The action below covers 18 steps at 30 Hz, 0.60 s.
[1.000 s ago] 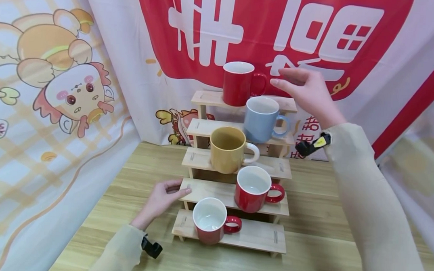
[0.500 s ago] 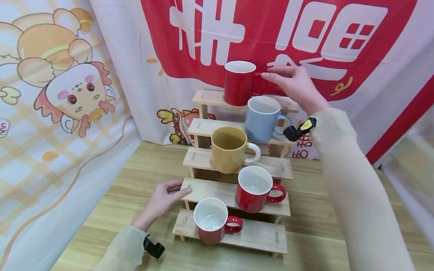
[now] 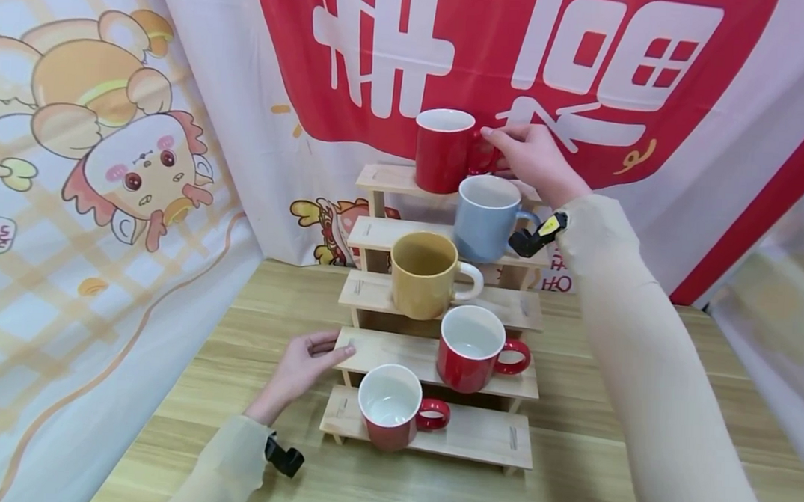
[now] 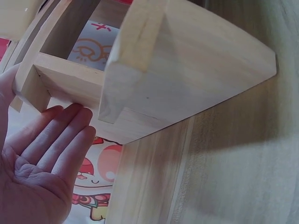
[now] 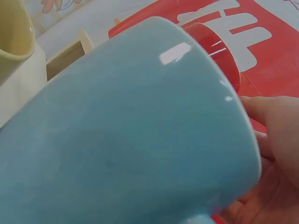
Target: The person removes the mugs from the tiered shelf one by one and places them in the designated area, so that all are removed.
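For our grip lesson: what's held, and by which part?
Right hand: the top red mug, by its handle. Left hand: the second-lowest wooden shelf, by its left end.

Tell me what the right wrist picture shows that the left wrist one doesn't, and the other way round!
Only the right wrist view shows the blue mug, filling much of the picture, and the right hand partly hidden behind it.

Only the left wrist view shows the left hand, palm facing the camera, and a wide stretch of tabletop.

Both show parts of the wooden stand and the printed cloth.
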Tool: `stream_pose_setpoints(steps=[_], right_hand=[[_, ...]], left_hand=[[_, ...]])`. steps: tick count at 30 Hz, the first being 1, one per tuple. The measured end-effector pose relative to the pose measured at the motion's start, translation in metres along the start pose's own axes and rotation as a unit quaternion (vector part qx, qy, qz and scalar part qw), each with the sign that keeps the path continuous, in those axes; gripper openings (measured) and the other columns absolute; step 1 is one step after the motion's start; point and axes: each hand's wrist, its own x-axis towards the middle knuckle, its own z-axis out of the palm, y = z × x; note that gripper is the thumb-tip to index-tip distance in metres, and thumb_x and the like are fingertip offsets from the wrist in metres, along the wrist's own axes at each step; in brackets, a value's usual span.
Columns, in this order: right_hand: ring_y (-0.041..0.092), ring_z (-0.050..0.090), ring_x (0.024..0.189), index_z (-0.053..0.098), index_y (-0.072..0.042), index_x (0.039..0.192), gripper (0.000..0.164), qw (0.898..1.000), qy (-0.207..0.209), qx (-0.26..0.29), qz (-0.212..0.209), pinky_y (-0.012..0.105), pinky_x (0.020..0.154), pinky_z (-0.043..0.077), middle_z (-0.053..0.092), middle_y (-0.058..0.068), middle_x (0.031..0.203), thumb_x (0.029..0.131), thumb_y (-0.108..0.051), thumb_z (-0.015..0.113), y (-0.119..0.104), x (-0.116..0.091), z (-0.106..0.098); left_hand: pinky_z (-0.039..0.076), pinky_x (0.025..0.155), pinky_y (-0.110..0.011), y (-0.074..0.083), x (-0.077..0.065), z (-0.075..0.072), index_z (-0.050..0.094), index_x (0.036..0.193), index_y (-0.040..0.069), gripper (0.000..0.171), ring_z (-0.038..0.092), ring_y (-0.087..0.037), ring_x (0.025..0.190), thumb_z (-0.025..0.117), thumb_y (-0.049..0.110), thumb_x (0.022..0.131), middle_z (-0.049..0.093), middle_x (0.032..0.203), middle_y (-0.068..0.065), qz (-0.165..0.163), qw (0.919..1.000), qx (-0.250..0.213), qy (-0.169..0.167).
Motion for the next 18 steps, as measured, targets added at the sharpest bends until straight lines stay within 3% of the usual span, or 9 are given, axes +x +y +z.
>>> stream_pose_setpoints(steps=[7,18], right_hand=[[0.024,0.056,0.121,0.054,-0.023,0.147,0.064,0.999,-0.001,0.029,0.024,0.036,0.100,0.052,0.055,0.000,0.143,0.093,-0.056,0.065,-0.0001,0.0029,0.0026],[0.024,0.054,0.125,0.055,-0.023,0.147,0.066,0.998,-0.020,0.062,0.013,0.040,0.105,0.048,0.058,0.000,0.140,0.091,-0.057,0.066,0.0063,0.0062,0.0034]], left_hand=[[0.054,0.098,-0.042,-0.0016,0.0009,-0.0001,0.062,0.133,-0.003,0.067,0.065,-0.033,0.116,0.082,0.042,0.086,0.066,0.127,-0.020,0.002,0.9999,-0.011,-0.002],[0.053,0.099,-0.042,-0.0016,0.0006,0.0009,0.062,0.133,-0.002,0.067,0.064,-0.032,0.116,0.082,0.042,0.086,0.066,0.128,-0.019,-0.003,0.9999,-0.011,0.002]])
